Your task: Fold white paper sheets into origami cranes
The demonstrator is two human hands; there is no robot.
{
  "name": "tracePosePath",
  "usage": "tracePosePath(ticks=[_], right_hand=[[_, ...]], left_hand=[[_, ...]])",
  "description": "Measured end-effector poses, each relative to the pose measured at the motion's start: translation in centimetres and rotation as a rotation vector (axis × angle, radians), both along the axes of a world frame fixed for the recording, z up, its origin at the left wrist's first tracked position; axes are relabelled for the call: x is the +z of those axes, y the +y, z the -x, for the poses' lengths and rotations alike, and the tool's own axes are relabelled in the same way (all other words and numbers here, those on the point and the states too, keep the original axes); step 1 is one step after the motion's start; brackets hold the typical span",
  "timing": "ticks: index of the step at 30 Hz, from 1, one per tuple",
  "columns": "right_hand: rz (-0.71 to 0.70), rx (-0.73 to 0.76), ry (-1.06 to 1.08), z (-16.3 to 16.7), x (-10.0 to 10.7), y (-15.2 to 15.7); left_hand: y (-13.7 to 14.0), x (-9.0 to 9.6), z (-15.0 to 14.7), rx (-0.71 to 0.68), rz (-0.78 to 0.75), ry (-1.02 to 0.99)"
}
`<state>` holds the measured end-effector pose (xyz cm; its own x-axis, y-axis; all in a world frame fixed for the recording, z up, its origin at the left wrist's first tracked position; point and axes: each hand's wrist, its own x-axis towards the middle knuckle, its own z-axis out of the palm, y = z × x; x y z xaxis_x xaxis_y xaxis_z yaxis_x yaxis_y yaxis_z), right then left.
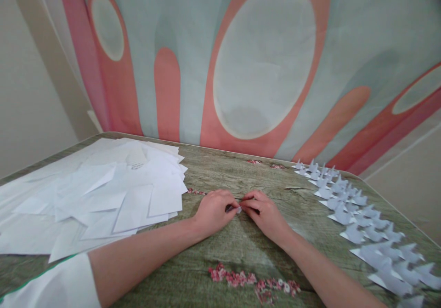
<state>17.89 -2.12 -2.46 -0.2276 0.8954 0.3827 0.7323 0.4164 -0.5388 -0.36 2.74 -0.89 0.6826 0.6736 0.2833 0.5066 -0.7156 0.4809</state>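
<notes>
My left hand [217,210] and my right hand [262,210] meet over the middle of the table, fingertips almost touching. Between them is a small piece of folded white paper [239,210], mostly covered by the fingers. The left thumb and forefinger pinch it from one side. On the other side the right thumb and fingers close on its edge. Rows of folded paper cranes [341,213] stand along the table's right side. To the left of my hands lies a wide, loose pile of white paper sheets [138,207].
The wood-patterned table [193,262] has pink flower prints [237,278] near its front and toward the back. A wall [193,59] with coral and grey-green shapes rises directly behind the table's far edge.
</notes>
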Motion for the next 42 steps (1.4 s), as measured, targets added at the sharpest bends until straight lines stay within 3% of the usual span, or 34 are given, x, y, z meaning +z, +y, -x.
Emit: tracePosePath(ticks=[8, 22, 34, 42], right_hand=[[-0.060, 0.052, -0.100, -0.5, -0.2, -0.3], [-0.067, 0.050, -0.179, -0.4, -0.1, -0.7], [-0.091, -0.078, -0.136, -0.7, 0.1, -1.0], [-0.081, -0.066, -0.303, 0.8, 0.2, -1.8]], left_hand=[[-0.6, 0.5, 0.4, -0.128, -0.197, 0.155], [-2.2, 1.5, 0.0, -0.210, -0.473, 0.464], [-3.0, 1.2, -0.2, -0.200, -0.540, 0.485], [-3.2, 1.5, -0.2, -0.167, -0.510, 0.489]])
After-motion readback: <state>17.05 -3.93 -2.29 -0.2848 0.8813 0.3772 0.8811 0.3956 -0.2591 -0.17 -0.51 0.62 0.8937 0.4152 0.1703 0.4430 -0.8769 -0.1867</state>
